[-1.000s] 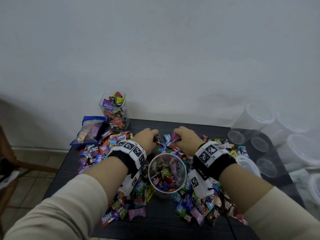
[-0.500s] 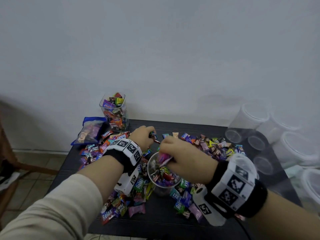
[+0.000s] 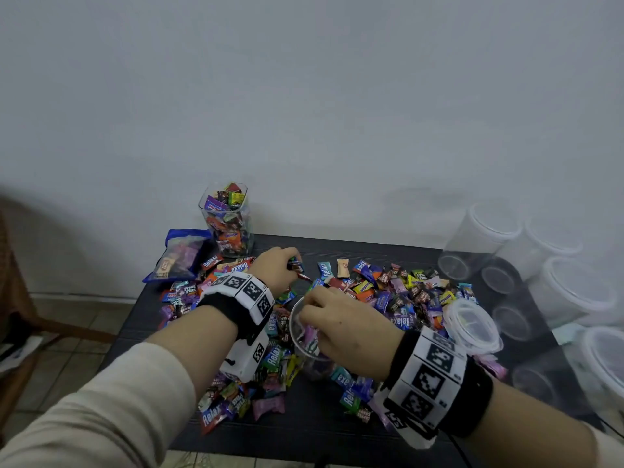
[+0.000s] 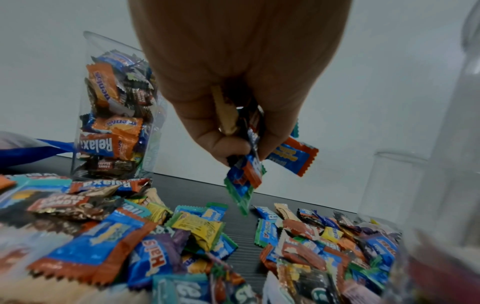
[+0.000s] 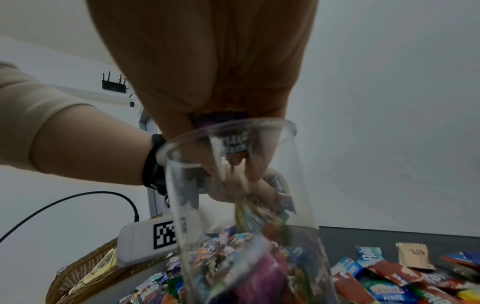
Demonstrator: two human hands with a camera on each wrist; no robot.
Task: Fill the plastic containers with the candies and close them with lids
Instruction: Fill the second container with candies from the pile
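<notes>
So the right hand (image 3: 341,327) is over the mouth of the clear plastic container (image 5: 233,216) in the middle of the black table (image 3: 304,430), fingers reaching down into it and curled round a purple wrapper (image 5: 235,148), which looks like "Fruit Plus" but it's smeared through the plastic. That container already has a layer of candy in the bottom.

The left hand (image 4: 233,92) is a bit further back, lifted off the table, pinching a small bunch of candies (image 4: 246,170): a blue and orange one, a green-edged one hanging lowest, something gold tucked into the palm. Can't read those properly.

Loose candies (image 3: 398,292) are spread all over the tabletop. Readable ones: "Relaxa" on loads of them, "Fruit Plus", "Halls", "Coffee Candy".

At the back left stands a filled jar (image 3: 228,219), no lid on it, with "mentos", "Relaxa" and "Coffee Candy" showing through the side. A blue candy bag (image 3: 182,255) lies just beside it. A clear lid (image 3: 472,324) sits on the candies to the right, and empty containers (image 3: 479,241) lie on their sides at the right edge.
</notes>
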